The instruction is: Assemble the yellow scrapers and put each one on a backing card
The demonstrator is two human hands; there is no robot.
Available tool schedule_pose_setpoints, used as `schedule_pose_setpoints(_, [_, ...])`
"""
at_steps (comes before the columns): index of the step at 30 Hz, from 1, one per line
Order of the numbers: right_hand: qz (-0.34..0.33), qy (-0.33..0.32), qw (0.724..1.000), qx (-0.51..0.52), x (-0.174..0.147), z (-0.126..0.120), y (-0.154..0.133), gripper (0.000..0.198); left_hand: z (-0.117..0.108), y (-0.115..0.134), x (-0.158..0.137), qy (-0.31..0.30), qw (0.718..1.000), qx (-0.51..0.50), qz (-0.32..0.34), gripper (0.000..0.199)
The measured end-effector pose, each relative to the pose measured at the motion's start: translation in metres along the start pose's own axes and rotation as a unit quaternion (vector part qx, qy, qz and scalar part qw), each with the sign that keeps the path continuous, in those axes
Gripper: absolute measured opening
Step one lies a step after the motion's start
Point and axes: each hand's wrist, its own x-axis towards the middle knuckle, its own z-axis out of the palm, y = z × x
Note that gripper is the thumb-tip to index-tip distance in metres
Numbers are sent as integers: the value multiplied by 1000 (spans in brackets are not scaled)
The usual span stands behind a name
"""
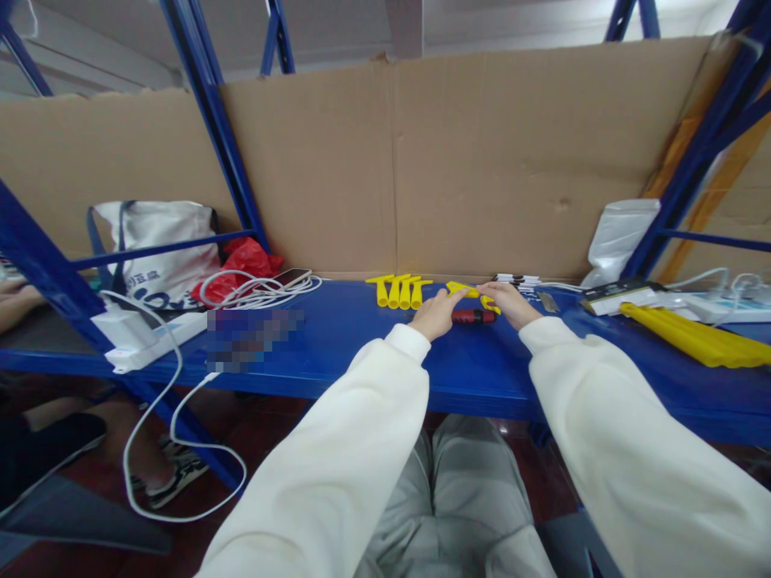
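White sleeves [325,482] come nearest, leading to two grips over the blue surface [349,341]. The yellow piece [458,288] lies at the left grip's [434,315] fingertips, between both grips; a yellow part [491,304] sits under the right grip [511,303], and whether the two are joined is unclear. The red tool [475,316] lies just nearer than the fingertips, its far end behind the left grip.

That tool looks round and could roll if a knuckle nudged it. Uneven pressure from the grips might make the yellow piece slip or twist. A wide leftward swing could topple the yellow handles [401,291] beside the left grip.

Both forearms converge inward, palms mostly down. The left index finger stretches rightward; whether that grip clamps anything, I cannot tell. The right grip's fingers point left, arched, apparently pinched on the yellow part.
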Motion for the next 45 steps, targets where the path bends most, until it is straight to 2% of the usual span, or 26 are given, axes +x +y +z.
schedule_pose_setpoints(2, [6,11,1000,-25,3,-8,2,26,2,-4,3,11,1000,-25,-3,68])
schedule_pose_setpoints(4, [26,53,991,-122,6,-21,6,29,4,-8,6,25,998,-59,-11,68])
schedule_pose_setpoints(5, [48,85,975,-199,6,-28,8,29,5,-9,8,35,996,-82,-14,68])
schedule_pose_setpoints(7, [79,136,927,-340,5,-42,16,36,5,-10,11,54,988,-142,-22,68])
schedule_pose_setpoints(9, [114,172,887,-414,3,-54,24,46,3,-8,12,69,972,-221,-44,68])
schedule_pose_setpoints(11, [138,187,867,-441,1,-61,33,50,-1,-4,11,60,944,-310,-92,70])
schedule_pose_setpoints(14, [155,176,861,-451,0,-63,42,52,-7,5,8,3,904,-389,-178,74])
schedule_pose_setpoints(18, [165,140,862,-458,3,-61,47,54,-10,9,4,-39,885,-419,-202,74])
schedule_pose_setpoints(28, [156,144,869,-446,8,-63,50,52,-10,9,4,-40,877,-431,-207,72])
schedule_pose_setpoints(33, [178,125,852,-476,10,-62,50,51,-12,10,2,-43,880,-426,-208,73])
schedule_pose_setpoints(39, [162,151,834,-506,15,-63,57,45,-12,11,2,-48,880,-424,-209,74])
schedule_pose_setpoints(45, [150,135,824,-529,15,-64,53,41,-11,10,2,-51,883,-420,-203,74])
